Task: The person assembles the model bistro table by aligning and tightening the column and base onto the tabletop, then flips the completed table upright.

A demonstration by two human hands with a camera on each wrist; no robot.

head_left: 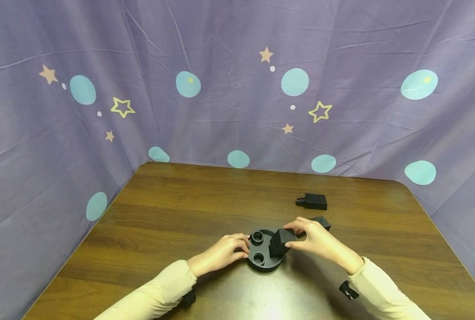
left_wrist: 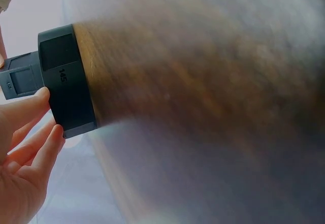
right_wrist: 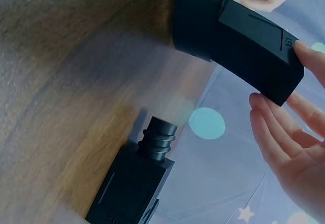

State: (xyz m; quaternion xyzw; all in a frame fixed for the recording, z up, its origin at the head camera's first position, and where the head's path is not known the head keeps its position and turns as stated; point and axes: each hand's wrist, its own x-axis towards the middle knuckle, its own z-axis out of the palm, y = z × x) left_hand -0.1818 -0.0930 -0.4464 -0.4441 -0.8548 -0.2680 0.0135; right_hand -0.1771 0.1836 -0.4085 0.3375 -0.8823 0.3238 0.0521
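A round black base [head_left: 269,266] with a raised rim and ring-shaped sockets sits on the table. My left hand [head_left: 225,252] holds its rim from the left, thumb and fingertips on the side wall in the left wrist view. In my right hand [head_left: 313,238] is a black rectangular block [right_wrist: 261,46], pinched near its outer end between thumb and fingers. The block leans to the right over the base's right part, and its lower end is hidden there. Two sockets, a rear one [head_left: 257,238] and a front one [head_left: 259,258], show open tops.
Behind the right hand lies another black block [head_left: 322,222], partly covered; the right wrist view shows its ridged neck [right_wrist: 155,141]. Farther back is a similar block [head_left: 316,201], neck pointing left. A patterned purple curtain [head_left: 237,124] borders the wooden table [head_left: 173,200].
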